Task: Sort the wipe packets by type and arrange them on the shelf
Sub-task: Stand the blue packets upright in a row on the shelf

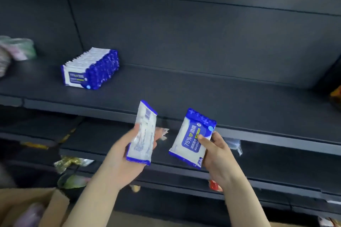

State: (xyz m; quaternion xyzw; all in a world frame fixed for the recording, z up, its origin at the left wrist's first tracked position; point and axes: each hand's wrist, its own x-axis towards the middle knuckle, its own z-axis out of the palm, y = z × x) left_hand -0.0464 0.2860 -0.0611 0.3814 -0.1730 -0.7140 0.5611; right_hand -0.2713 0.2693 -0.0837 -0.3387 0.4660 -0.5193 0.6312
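the shelf is dark blue-grey, and the row of packets on its far left is white with deep blue ends speckled paler blue. the left packet shows a white back with fine blue print, a barcode and blue end strips, while the right packet is white with a blue panel lettered in white, a thin yellow-green bar, a pale blue dot and a blue top band with white crosses. the cardboard box near left is plain brown, and the blurred bundle far left is pink and green.
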